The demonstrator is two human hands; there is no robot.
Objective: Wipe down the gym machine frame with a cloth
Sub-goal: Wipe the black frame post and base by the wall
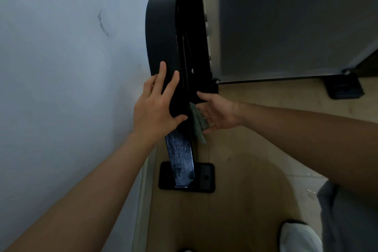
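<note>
Left hand (155, 106): laid flat on the upper face of the frame (180, 153), fingers (161, 75) straight and spread wide, thumb stretched across toward 3 o'clock; it rests on the beam and grasps nothing. Right hand (216, 112): at 3 o'clock of the left, against the beam's right flank, fingers nearly straight and close together, thumb (204, 96) extended to 11 o'clock and touching the black metal. It presses the cloth (197, 122) against that flank; I cannot tell whether any fingertip hooks behind the fabric. The cloth is grey-green, soft and nappy, bunched in folds, its loose end hanging toward 6 o'clock below my fingers. The frame is a flat-sided black beam running from 12 to 6 o'clock; the stretch below my left hand is glossy and speckled with a wet-looking sheen. Its lower end sits on a rounded-corner black plate (206, 178), matte, lying on the floor (235, 170), which is pale wood-look board with seams. At 12 o'clock of the left hand, a black pad (159, 32) with a rounded top, smooth and dull, stands just beside the beam. Wall (61, 47) at 9 o'clock: white, with dark scuffs. Grey flat panel (286, 22) at 1 o'clock, blurred. A white shoe (296, 237) at 5 o'clock.
</note>
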